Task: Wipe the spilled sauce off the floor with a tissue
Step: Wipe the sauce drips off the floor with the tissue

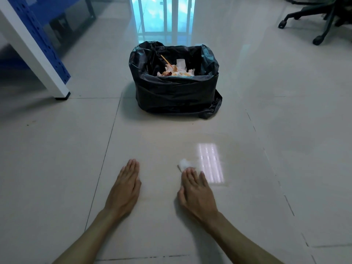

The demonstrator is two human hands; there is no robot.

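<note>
A crumpled white tissue (185, 163) lies on the pale floor tile, and my right hand (196, 189) presses flat on its near part with the fingers spread over it. Only faint smears show on the glossy tile around the tissue; no distinct sauce patch is visible. My left hand (124, 185) rests palm down on the floor to the left, fingers together, holding nothing. Straight ahead stands a bin lined with a black bag (175, 92), with stained tissues and a stick inside.
A white table leg (38, 58) with a blue perforated panel stands at the far left. An office chair base on castors (316, 21) is at the far right. A bright window reflection lies on the tile just right of my right hand.
</note>
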